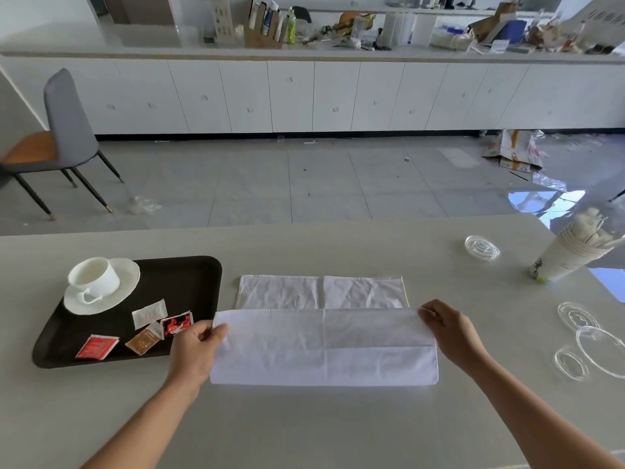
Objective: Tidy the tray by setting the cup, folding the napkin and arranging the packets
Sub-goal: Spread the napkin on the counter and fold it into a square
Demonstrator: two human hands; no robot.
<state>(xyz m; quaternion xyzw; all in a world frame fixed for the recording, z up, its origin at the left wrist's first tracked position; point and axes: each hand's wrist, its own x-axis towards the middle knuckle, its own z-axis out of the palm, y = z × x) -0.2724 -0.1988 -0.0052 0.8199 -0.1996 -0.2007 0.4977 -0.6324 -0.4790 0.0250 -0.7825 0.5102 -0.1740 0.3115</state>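
Left hand (198,346): closest to the camera with the right one; its grip pinches the left corner of the napkin's folded-over edge.
Right hand (449,333): its grip pinches the right corner of that same edge, thumb on top.
Napkin (324,346): white cloth, lying flat on the tabletop (304,421) just to the right of the tray. The near half is being folded up and away; a strip of the far half shows past the fold.
Tray (189,275): dark, on the left side of the tabletop.
Cup (96,275): white, upright on its saucer (115,297) in the far left corner of the tray. It looks already set.
Packets (148,330): four of them, red, brown and white, lie scattered and crooked on the near part of the tray. They look not yet lined up.
Step now: folding the napkin, I think.
How to do it well: carry both corners forward together at the same speed, lay them right on the far corners, then press the crease flat. If one hand goes ahead, the fold will turn out crooked.
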